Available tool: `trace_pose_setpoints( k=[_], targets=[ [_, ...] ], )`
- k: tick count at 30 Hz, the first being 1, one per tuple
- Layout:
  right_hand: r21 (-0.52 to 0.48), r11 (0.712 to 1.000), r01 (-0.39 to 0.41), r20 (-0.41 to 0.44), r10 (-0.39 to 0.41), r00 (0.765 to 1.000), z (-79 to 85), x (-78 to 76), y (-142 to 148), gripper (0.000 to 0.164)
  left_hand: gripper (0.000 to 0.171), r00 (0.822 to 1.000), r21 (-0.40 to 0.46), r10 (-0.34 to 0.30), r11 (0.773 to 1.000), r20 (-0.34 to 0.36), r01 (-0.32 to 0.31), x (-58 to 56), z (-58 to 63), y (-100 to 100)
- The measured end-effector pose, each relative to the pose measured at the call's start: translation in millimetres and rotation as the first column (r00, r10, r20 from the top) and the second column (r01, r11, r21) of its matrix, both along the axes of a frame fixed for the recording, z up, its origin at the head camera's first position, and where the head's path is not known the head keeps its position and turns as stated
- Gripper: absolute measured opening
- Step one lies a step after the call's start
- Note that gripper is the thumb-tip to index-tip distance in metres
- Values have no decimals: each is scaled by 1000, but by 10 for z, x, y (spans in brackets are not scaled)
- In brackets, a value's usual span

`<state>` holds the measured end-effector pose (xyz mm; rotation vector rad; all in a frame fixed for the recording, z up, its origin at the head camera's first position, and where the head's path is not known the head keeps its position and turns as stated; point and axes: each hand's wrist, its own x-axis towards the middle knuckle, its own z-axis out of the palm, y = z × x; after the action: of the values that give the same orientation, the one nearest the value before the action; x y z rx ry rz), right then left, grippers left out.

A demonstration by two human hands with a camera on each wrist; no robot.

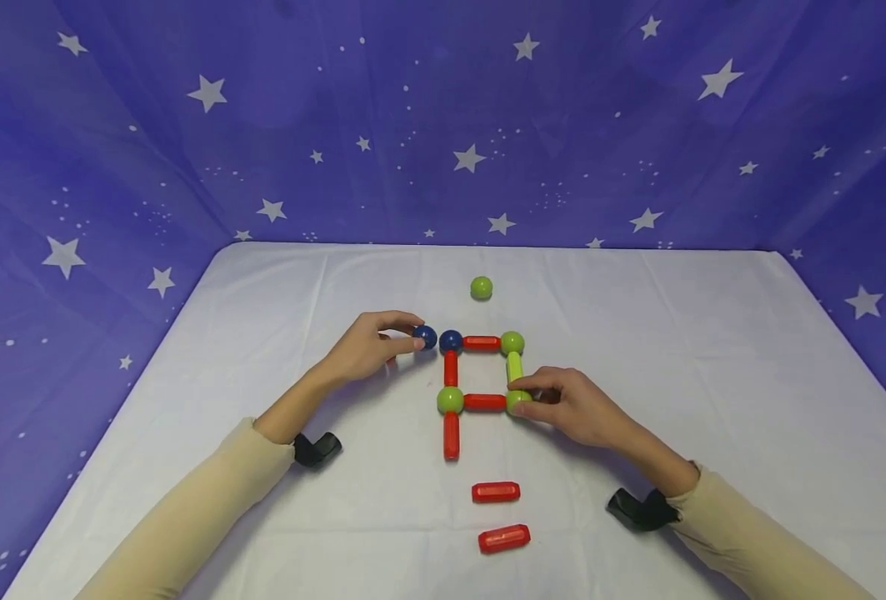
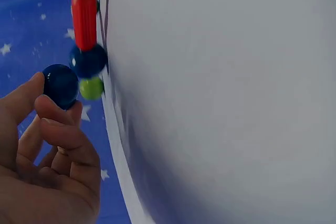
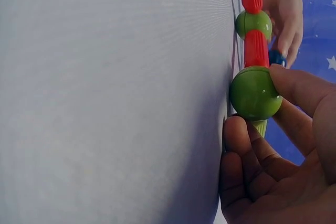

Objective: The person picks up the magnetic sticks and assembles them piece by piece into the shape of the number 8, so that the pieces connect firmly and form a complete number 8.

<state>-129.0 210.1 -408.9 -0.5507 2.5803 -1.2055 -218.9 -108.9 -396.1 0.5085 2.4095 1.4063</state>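
Between thumb and fingers, my left hand (image 1: 368, 345) pinches a blue ball (image 2: 61, 86), just left of another blue ball (image 1: 451, 341) and apart from it. That second ball is a corner of a square of balls and rods lying on the table. My right hand (image 1: 579, 406) grips the green ball (image 3: 255, 93) at the square's near right corner. A light green rod (image 1: 514, 367) runs from there to the far right green ball (image 1: 513, 342). Red rods, one of them the near rod (image 1: 484, 402), make the other sides. From the near left green ball (image 1: 450, 401), a red rod (image 1: 452, 437) points towards me.
Two loose red rods, a farther rod (image 1: 496, 492) and a nearer rod (image 1: 504, 538), lie in front of the square. Behind it sits a lone green ball (image 1: 482, 287). A white cloth (image 1: 322, 533) covers the table, and a starry blue curtain (image 1: 412, 108) hangs around it.
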Motion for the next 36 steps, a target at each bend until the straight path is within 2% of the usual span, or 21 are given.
trace_pose_setpoints(
  k=[6,12,19,31,36],
  targets=[
    [12,1000,4,0,-4,1000,7,-1,-11,31,34,996,47,-67,997,64,64,305,30,-60],
    [11,1000,5,3,-5,1000,12,-3,-4,31,32,982,87,-161,984,102,152,574,46,-61],
    [14,1000,7,6,-7,1000,-1,-3,-7,32,39,969,52,-203,979,139,198,866,34,-2],
    [23,1000,10,5,-10,1000,-1,4,-15,32,32,946,49,-285,959,157,281,1099,0,51],
    [20,1000,10,4,-11,1000,-1,5,-13,32,31,944,46,-293,956,155,289,1156,-14,49]
  ],
)
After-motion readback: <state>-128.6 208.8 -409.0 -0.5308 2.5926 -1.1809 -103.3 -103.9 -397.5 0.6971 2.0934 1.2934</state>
